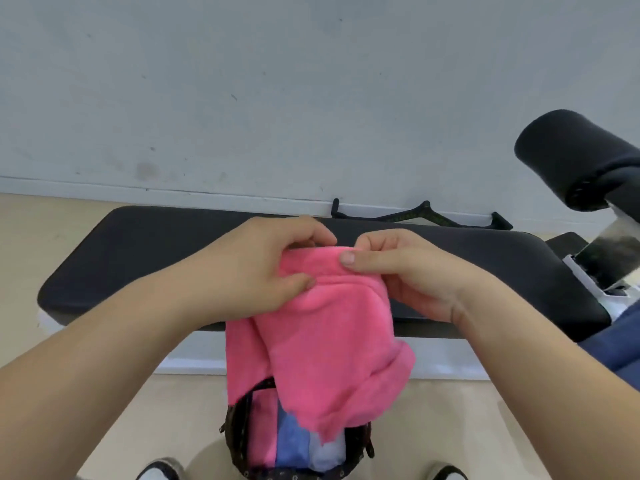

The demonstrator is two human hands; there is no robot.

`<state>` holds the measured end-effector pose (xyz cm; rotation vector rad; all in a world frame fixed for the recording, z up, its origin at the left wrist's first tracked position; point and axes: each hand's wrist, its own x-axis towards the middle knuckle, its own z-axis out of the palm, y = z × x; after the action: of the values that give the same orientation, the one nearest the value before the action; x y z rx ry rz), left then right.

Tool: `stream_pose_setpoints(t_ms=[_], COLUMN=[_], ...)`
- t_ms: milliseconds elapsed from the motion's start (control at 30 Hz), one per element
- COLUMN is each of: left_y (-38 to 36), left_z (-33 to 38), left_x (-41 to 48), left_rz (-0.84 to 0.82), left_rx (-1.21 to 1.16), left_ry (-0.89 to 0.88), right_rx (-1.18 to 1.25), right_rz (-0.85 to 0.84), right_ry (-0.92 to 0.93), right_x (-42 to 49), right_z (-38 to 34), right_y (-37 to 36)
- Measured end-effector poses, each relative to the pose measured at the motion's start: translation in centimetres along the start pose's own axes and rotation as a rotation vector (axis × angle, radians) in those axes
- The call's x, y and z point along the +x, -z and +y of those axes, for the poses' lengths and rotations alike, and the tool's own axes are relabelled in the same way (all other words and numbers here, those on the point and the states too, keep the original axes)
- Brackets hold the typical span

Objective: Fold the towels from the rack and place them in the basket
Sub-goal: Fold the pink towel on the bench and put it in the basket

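**Pink Towel: Squaring the Fold Above the Basket**

The left hand [263, 268] pinches the upper edge of the pink towel [329, 341], with the thumb on the near face and the fingers curled over the far side. The right hand [405, 271] pinches the same edge just beside it, its thumb pressed flat on the hem. The two hands are almost touching. The towel hangs from this edge in at least two loose layers, in front of the black bench pad [138, 258]. Its lower corners dangle over the open mouth of the basket [231, 441].

The basket stands on the floor between the person's feet. Three folded towels [292, 441] stand side by side in it: pink, blue and a pale one. The rack is not in view.

The step in hand appears to be a fold made in the air, not yet finished. To do it well:

1. Match the corners at the pinched edge before closing the next fold, since the hanging layers look uneven.
2. Hold the pinch close to the hem. Plush cloth is likely to slip when gripped loosely.
3. Lay the towel on the bench pad if the layers will not align while hanging.
4. Fold it narrow enough to fit the slot remaining beside the pale towel.

A black foam roller [571, 157] stands well apart at the right and does not obstruct the work.
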<state>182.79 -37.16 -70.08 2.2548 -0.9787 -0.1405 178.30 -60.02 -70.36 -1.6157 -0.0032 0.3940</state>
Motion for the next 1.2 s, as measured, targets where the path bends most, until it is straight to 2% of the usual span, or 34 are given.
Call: stream_pose_setpoints(t_ms=[33,100,200,300,367,500,600,667,767,867,933,1033,1133,1200], left_y=[-0.3,-0.9,-1.2,-0.8,-0.8,-1.6,-1.8,-1.9,-1.8,-1.4,-1.0,-0.2,0.5,0.9], left_z=[-0.2,-0.4,-0.6,-0.3,0.3,1.3,1.5,1.6,1.1,-0.2,-1.5,-3.3,-4.8,-5.8], left_x=[0.0,0.1,0.2,0.2,-0.1,-0.7,-0.7,-0.7,-0.6,-0.5,-0.4,-0.4,-0.6,-0.7], left_rz=[-0.022,-0.011,0.082,0.137,0.136,0.149,0.158,0.158,0.171,0.165,0.170,0.199,0.210,0.196], left_rx=[0.095,0.113,0.014,-0.158,-0.271,-0.416,-0.482,-0.491,-0.427,-0.194,-0.010,0.111,0.170,0.202], left_ry=[0.003,0.072,0.216,0.276,0.267,0.185,0.138,0.112,0.110,0.137,0.193,0.303,0.396,0.447], right_rx=[0.027,0.015,0.000,0.060,0.117,0.318,0.470,0.298,0.020,-0.133,-0.179,-0.313,-0.662,-0.868], right_rz=[0.001,-0.029,-0.042,-0.059,-0.110,-0.181,-0.096,-0.020,-0.015,0.017,0.001,0.002,0.135,0.339], right_ry=[0.001,0.016,0.036,-0.023,-0.048,0.024,0.034,0.089,0.141,0.133,0.098,-0.033,-0.154,-0.177], right_x=[0.0,0.0,-0.1,-0.3,-0.4,-0.2,0.1,0.1,-0.3,-0.9,-1.3,-2.1,-2.7,-2.8], right_z=[0.1,0.4,0.8,1.2,1.7,1.7,1.6,1.6,1.3,0.5,0.4,0.3,0.4,1.1], right_y=[0.1,0.0,-0.9,-1.3,-1.4,-1.9,-1.4,-0.6,0.6,1.9,2.7,3.7,5.6,7.2])
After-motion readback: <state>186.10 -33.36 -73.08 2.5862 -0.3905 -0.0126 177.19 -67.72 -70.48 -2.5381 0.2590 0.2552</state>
